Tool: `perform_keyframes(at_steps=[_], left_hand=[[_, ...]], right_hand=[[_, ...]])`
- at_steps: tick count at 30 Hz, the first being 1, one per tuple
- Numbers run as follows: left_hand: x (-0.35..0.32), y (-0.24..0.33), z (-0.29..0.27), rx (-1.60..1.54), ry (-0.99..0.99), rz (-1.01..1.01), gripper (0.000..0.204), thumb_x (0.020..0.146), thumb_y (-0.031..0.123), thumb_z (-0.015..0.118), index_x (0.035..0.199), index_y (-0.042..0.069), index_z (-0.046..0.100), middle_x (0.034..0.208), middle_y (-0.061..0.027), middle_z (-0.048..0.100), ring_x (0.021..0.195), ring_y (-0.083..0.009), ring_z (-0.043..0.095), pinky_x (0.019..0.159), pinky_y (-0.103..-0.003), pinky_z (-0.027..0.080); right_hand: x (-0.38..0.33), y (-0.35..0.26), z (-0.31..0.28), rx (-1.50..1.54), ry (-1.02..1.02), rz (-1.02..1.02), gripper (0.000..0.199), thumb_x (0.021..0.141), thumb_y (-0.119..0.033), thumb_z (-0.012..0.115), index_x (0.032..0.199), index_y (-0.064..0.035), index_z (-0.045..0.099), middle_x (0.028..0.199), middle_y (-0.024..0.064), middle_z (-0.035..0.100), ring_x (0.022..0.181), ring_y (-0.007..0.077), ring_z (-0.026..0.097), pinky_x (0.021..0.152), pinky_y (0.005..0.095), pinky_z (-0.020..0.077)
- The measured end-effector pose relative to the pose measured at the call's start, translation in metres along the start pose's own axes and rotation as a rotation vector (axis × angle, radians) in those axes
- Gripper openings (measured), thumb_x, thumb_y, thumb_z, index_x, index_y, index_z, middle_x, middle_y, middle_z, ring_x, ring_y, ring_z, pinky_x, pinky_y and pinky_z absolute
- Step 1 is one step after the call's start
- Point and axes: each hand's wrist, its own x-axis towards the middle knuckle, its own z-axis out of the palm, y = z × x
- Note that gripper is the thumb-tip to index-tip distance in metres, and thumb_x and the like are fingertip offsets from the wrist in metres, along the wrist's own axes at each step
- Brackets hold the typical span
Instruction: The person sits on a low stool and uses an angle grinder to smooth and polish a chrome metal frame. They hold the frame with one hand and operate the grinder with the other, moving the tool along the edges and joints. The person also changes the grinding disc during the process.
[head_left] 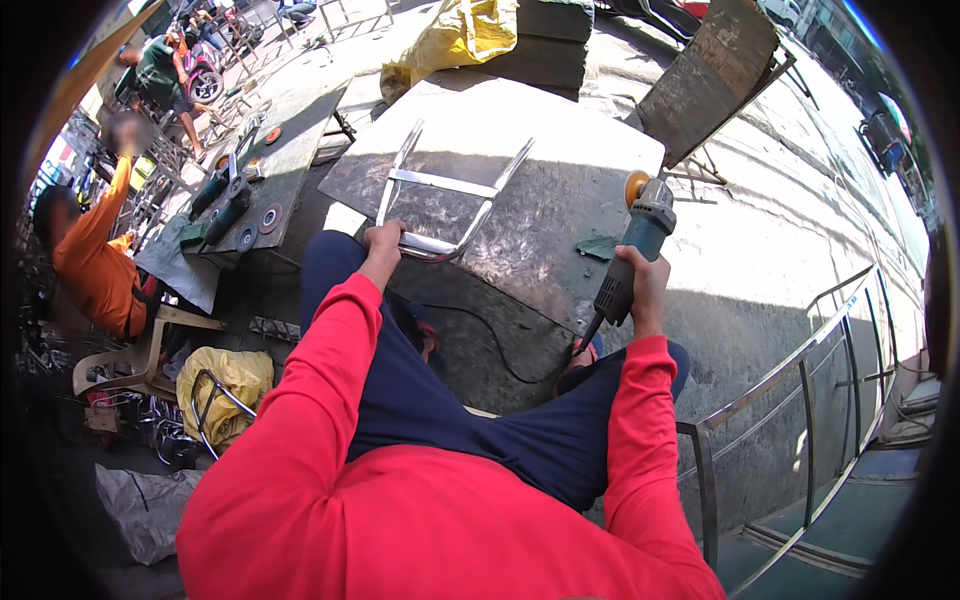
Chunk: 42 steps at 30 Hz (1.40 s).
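The left hand (383, 240) is clenched round the near bend of a shiny metal frame (445, 190), which lies flat on a scuffed steel plate (560, 200) and runs off toward 12 o'clock from the hand. The right hand (640, 285) is wrapped tight about the body of a grinder (635, 245), held up off the plate at about 3 o'clock from the frame, its orange disc (637, 186) at the far end and well apart from the metal. Whether the disc is spinning I cannot tell.

The risks, as I judge them:
- The frame is held by one hand only — no clamp shows. If the disc bites a tube, the frame could kick or swing, and the fingers sit right on the tube.
- Both hands are bare, so sparks or a hot tube would reach skin.
- The black cord (480, 345) trails down from the grinder across the plate's near edge, between the knees toward 6 o'clock — a snag on a leg could jerk the tool.
- A rag (600, 245) lies just beside the grinder; it could catch the disc.
- A person in orange (95, 265) sits at 9 o'clock, possibly in the path of sparks.
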Motion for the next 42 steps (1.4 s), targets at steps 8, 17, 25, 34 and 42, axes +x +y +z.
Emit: perform_keyframes(at_steps=[8,17,25,34,42], left_hand=[[-0.054,0.106,-0.059,0.508,0.205,0.694,0.046,0.058,0.012,0.075,0.098,-0.009,0.063,0.09,-0.022,0.069,0.083,-0.0334,0.068,0.076,-0.041,0.052],[-0.092,0.155,-0.082,0.672,0.066,0.706,0.053,0.061,0.016,0.071,0.109,-0.006,0.061,0.101,-0.027,0.068,0.097,-0.0404,0.066,0.089,-0.044,0.05],[-0.065,0.125,-0.093,0.33,-0.098,0.511,0.019,0.062,0.005,0.073,0.074,-0.007,0.064,0.067,-0.01,0.062,0.056,-0.0183,0.06,0.051,-0.033,0.045],[-0.065,0.099,-0.106,0.002,-0.244,0.286,0.02,0.071,0.005,0.074,0.073,-0.012,0.065,0.073,-0.0128,0.066,0.059,-0.0181,0.062,0.055,-0.034,0.048],[-0.076,0.095,-0.109,0.007,-0.244,0.341,0.021,0.073,0.008,0.073,0.079,-0.011,0.067,0.073,-0.0101,0.065,0.061,-0.0158,0.061,0.056,-0.033,0.047]], right_hand=[[-0.011,0.005,0.017,-0.118,-0.129,-0.031,0.024,0.068,-0.015,0.078,0.078,0.0034,0.066,0.069,0.006,0.066,0.058,0.0136,0.062,0.055,0.0282,0.0489],[-0.031,-0.002,0.042,-0.251,-0.292,-0.086,0.027,0.07,-0.017,0.077,0.081,0.0033,0.064,0.07,0.0057,0.065,0.059,0.0129,0.061,0.056,0.0278,0.0484],[-0.035,0.005,0.046,-0.312,-0.307,-0.074,0.035,0.065,-0.021,0.081,0.083,0.0048,0.067,0.071,0.0095,0.068,0.062,0.0157,0.066,0.059,0.0297,0.0508],[-0.038,0.012,0.051,-0.331,-0.343,-0.038,0.037,0.064,-0.023,0.082,0.082,0.005,0.066,0.071,0.0093,0.068,0.061,0.0154,0.065,0.059,0.03,0.0511],[-0.039,0.013,0.053,-0.387,-0.332,-0.037,0.04,0.063,-0.026,0.082,0.084,0.0048,0.066,0.072,0.0094,0.068,0.062,0.0162,0.066,0.06,0.0304,0.0515]])
